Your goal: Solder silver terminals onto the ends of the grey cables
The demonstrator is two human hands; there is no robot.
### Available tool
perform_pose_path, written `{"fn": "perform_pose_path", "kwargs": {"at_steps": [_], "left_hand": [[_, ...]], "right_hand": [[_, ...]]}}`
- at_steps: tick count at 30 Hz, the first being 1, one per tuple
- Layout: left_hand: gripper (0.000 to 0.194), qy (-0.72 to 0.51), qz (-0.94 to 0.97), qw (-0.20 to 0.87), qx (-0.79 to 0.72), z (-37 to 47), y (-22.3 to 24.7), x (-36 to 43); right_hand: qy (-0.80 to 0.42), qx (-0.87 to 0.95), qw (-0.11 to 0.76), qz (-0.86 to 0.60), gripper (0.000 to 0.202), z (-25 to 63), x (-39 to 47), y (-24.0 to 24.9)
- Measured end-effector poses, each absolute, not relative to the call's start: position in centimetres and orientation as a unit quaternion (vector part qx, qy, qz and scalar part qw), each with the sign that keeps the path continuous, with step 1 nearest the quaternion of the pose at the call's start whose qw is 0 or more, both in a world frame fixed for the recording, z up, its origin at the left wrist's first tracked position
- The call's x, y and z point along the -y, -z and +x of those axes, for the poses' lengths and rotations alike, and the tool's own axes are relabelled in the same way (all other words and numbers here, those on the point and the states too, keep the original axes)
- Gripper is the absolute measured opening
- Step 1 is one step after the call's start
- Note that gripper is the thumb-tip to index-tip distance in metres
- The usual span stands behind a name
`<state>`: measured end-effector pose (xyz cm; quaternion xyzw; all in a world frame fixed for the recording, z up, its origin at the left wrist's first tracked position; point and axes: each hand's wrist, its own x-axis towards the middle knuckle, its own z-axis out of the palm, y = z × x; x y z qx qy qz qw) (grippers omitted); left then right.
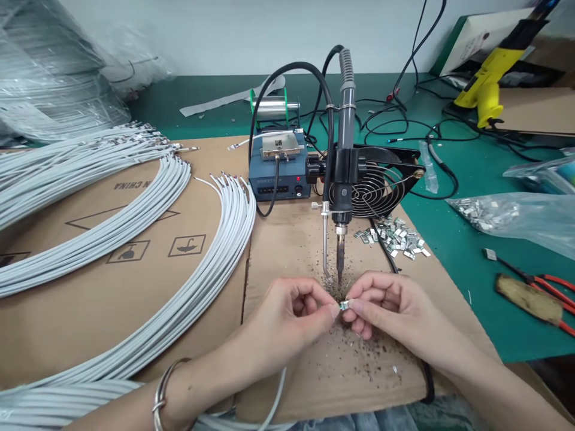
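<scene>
Just beneath the soldering iron tip point(340, 272), my two hands meet at a small metal connector point(344, 305) with a green part. My right hand point(386, 302) pinches this connector between thumb and fingertips. From the left, my left hand point(300, 305) is closed in a pinch at the connector's other end. A white cable point(279, 392) runs up beneath my left forearm toward that pinch; its end is hidden by the fingers. A thin solder feed tube point(325, 245) comes down beside the iron, its bent end close above my left fingertips.
Bundles of white cables point(224, 239) lie on the cardboard point(148, 287) at left. Behind the iron stand a blue solder feeder point(278, 173) and a black fan point(372, 185). Loose connectors point(399, 236) are heaped at right, near a bag of connectors point(489, 212) and red-handled pliers point(545, 284).
</scene>
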<state>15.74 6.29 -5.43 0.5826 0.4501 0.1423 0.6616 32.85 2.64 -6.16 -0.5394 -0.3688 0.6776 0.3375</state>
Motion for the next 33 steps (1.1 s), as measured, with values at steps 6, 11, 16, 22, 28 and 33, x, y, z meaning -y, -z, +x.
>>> {"fn": "perform_pose_path", "kwargs": {"at_steps": [6,11,16,22,28,33], "left_hand": [[0.015,-0.140,0.571,0.669,-0.456,15.9,5.5,-6.9],[0.016,-0.132,0.571,0.655,-0.477,15.9,5.4,-7.0],[0.016,-0.138,0.562,0.657,-0.483,15.9,5.4,-7.1],[0.016,-0.148,0.549,0.662,-0.489,16.1,5.5,-7.5],[0.015,-0.153,0.542,0.675,-0.476,16.0,5.6,-7.3],[0.015,-0.160,0.540,0.679,-0.472,16.1,5.7,-7.4]], "right_hand": [[-0.673,0.368,0.349,-0.539,0.025,32.8,-3.1,6.6],[-0.672,0.376,0.358,-0.528,0.023,32.9,-3.5,6.5],[-0.665,0.379,0.358,-0.534,0.023,33.0,-3.8,6.4],[-0.671,0.370,0.376,-0.521,0.023,33.1,-3.8,6.8],[-0.673,0.366,0.389,-0.511,0.021,33.2,-4.0,6.8],[-0.678,0.371,0.392,-0.499,0.018,33.2,-3.8,6.8]]}}
